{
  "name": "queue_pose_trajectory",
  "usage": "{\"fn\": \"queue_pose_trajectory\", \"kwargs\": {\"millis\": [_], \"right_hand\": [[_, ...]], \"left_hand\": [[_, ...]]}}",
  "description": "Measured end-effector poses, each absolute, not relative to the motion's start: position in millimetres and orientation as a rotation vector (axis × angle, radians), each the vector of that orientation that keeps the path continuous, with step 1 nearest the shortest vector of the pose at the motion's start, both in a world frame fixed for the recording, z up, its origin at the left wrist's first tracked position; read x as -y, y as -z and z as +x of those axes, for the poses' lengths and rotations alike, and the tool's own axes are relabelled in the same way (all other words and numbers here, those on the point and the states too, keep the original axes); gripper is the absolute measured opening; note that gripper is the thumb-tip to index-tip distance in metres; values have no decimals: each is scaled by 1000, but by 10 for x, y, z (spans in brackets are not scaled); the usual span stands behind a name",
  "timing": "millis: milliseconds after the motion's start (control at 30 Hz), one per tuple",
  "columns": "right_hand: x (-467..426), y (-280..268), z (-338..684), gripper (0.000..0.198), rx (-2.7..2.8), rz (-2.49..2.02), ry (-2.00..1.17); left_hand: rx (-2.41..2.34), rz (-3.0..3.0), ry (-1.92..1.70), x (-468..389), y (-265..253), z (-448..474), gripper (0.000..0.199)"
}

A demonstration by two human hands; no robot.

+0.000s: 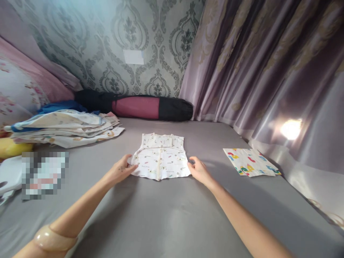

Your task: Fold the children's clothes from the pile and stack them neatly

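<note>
One white printed baby garment point(171, 157) lies flat on the grey bedsheet point(172, 215), directly between my left hand point(122, 170) and right hand point(199, 170), its centre strip point(159, 167) running away from me. Hands well apart, each touching its nearer side; whether either pinches cloth, I cannot tell.

Left hand point(122, 170) and right hand point(198, 170) touching opposite sides of white patterned garment point(172, 161), grey sheet point(166, 218) beneath, purple curtain point(236, 61)

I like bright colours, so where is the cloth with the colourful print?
In the head view, the colourful cloth lies on the grey sheet, right of the right hand, near the curtain.
</note>
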State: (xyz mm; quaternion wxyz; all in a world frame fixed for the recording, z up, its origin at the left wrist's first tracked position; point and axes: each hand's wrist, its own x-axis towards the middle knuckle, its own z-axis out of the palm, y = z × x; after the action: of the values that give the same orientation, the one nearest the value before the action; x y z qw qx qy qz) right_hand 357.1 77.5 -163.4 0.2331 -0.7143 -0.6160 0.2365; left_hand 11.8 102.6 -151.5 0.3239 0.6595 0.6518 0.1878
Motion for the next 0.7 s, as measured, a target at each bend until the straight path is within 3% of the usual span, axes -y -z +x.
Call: {"fn": "queue_pose_trajectory", "kwargs": {"millis": [67,200,300,467,567,700], "right_hand": [[-700,1588,3562,50,1731,-1855,-792],[-588,1539,3612,47,1990,-1596,-906],[-551,1530,3618,49,2142,-1542,-742],[-553,1504,3511,43,2259,-1688,-179],[-576,1498,3485,52,2366,-1586,120],[-606,1533,3539,59,2574,-1284,14]], "left_hand": [[-1557,1768,-515,-970,1456,110,74],[-1403,1893,-404,-895,1395,71,53],[-1369,2137,-451,-901,1488,53,44],[-1461,2590,-569,-956,1634,83,42],[-1502,2781,-566,-970,1599,101,41],[-1184,2929,-417,-1006,1559,66,45]]}}
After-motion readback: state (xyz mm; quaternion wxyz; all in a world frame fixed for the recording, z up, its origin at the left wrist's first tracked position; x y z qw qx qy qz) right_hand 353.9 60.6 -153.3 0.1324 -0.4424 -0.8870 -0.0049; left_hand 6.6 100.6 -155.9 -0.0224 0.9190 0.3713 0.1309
